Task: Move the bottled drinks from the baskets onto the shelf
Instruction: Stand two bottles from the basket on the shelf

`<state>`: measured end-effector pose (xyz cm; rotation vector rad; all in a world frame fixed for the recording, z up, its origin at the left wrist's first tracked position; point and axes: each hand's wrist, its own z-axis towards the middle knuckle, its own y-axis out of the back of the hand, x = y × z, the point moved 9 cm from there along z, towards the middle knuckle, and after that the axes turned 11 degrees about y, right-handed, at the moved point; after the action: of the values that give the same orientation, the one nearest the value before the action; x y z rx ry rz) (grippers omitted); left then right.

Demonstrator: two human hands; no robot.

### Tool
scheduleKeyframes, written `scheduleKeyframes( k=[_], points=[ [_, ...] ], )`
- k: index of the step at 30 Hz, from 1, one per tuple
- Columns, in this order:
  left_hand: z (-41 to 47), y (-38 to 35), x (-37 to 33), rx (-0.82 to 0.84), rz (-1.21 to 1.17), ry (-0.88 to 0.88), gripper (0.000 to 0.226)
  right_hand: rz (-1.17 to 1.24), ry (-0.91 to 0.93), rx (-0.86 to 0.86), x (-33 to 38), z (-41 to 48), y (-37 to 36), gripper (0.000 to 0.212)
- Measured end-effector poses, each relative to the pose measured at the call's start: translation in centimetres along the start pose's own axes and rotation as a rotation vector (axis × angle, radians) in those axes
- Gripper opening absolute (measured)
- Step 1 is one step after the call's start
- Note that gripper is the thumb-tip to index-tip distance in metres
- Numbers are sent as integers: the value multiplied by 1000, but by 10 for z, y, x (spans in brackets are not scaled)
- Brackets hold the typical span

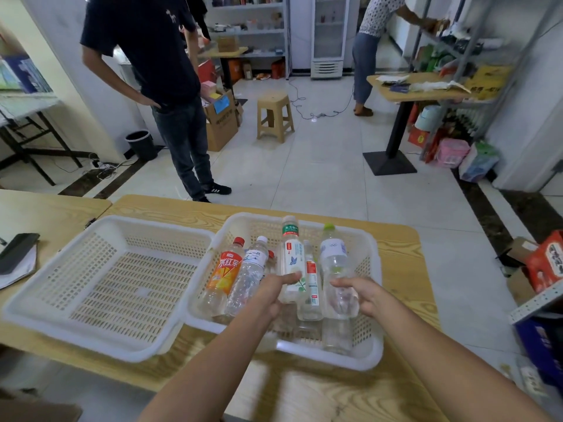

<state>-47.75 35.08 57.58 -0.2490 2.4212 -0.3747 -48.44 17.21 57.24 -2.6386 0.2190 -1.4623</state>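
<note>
At the table's [396, 248] right end
Left hand [269, 295] grips the green-capped bottle [292, 260]; right hand [364, 296] grips the lime-capped bottle [334, 263]

A wood-grain counter [304, 391] fills the lower part of the view, and a second counter [45, 208] of the same finish butts against its far left corner. Two white slatted plastic baskets sit side by side on top, their near corners touching. The left basket [76, 338] covers the seam between the two counters, and the right basket [320, 357] sits on the main one. At the far left a dark flat object [18, 252] lies on white paper [18, 274].
</note>
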Motion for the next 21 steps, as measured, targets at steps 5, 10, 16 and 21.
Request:
scheduleKeyframes(
  k=[5,10,16,21],
  points=[
    [-17,-45,-10,86,60,-122,54,153,235,-7,34,-24,33,70],
    [-43,-125,9,241,140,-177,37,340,347,93,53,-89,92,54],
    [-73,-249,92,416,248,-80,43,531,461,55,37,-203,195,54],
    [-119,-360,201,607,371,29,28,572,551,-251,-10,-320,297,54]
  ],
)
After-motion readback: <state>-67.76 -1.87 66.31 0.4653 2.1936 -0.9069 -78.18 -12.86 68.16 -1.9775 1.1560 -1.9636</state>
